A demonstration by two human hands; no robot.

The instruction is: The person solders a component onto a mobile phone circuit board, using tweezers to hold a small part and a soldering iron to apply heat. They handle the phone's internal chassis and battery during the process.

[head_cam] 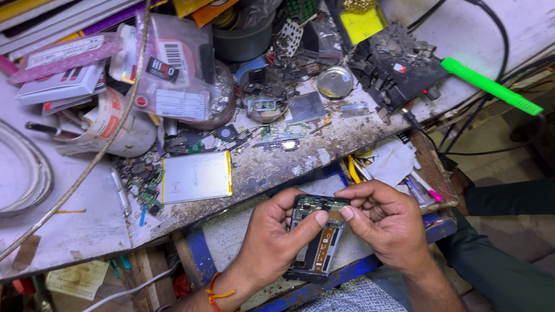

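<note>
Both hands hold an opened phone body with its green board and orange flex strip exposed, below the edge of the workbench. My left hand wraps its left side, thumb pressed on the upper board. My right hand pinches the top right corner with thumb and forefinger. An orange thread is tied at the left wrist.
A flat silver battery lies near the bench edge among loose green circuit bits. Behind it are plastic packets, a tape roll, a black board pile, a green-handled tool and cables. An open drawer holds pens.
</note>
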